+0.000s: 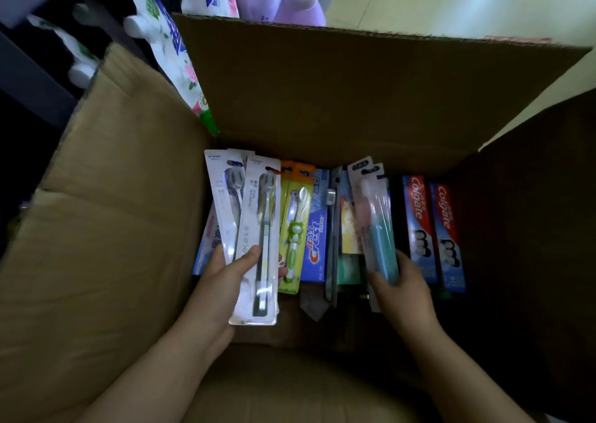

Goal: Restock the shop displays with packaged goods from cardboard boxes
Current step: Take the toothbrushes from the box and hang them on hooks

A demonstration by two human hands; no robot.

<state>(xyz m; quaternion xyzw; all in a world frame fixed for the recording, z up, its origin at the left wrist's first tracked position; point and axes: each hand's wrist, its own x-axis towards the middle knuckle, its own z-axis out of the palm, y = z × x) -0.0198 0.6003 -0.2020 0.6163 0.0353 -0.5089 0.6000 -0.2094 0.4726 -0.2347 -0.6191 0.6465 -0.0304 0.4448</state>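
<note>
Inside the open cardboard box (129, 229), the left hand (225, 280) is gripping a fan of white toothbrush packs (254, 238), while the right hand (403, 287) is pinching a teal toothbrush pack (377, 222) above the Crest box (316, 238) and Colgate boxes (432, 229).

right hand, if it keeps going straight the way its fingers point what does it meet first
Probably the Colgate boxes standing just past the fingertips of the right hand, which grips a teal toothbrush pack. Depth is hard to judge here.
</note>
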